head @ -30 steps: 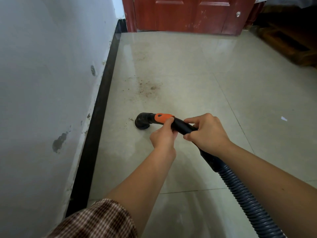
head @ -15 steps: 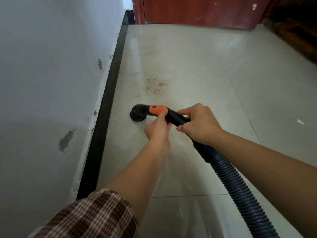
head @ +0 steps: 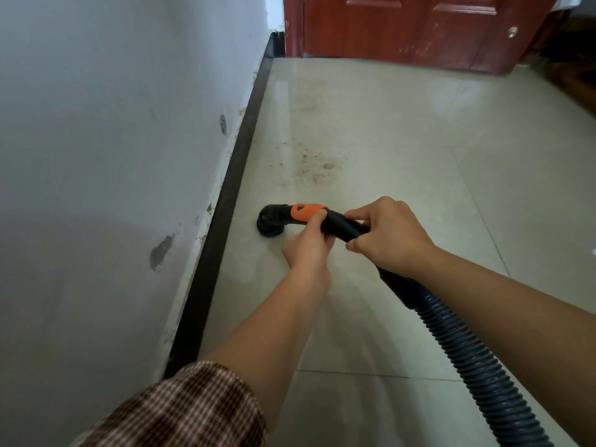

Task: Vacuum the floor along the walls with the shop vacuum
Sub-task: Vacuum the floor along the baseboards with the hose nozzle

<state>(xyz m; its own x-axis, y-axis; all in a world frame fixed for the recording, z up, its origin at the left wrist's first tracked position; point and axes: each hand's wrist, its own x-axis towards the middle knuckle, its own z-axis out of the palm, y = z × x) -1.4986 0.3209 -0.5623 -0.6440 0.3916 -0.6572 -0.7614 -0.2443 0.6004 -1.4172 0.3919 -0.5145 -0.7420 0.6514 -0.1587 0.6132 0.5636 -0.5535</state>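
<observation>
Gripping the black plastic vacuum wand (head: 338, 224) were both hands: left hand (head: 309, 245) near its orange collar (head: 306, 211), right hand (head: 392, 235) behind. Round black nozzle (head: 270, 221) sat on the beige tiled floor (head: 403, 162) near the dark baseboard (head: 225, 201).

White wall (head: 96, 124), dark baseboard (head: 225, 204), tiled floor (head: 419, 156), red door (head: 403, 24)

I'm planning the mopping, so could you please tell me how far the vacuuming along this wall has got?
Done: the near floor looks clean. In hand: left hand and right hand grip the wand, nozzle low beside the baseboard. Left: the dirt patch toward the door.
</observation>
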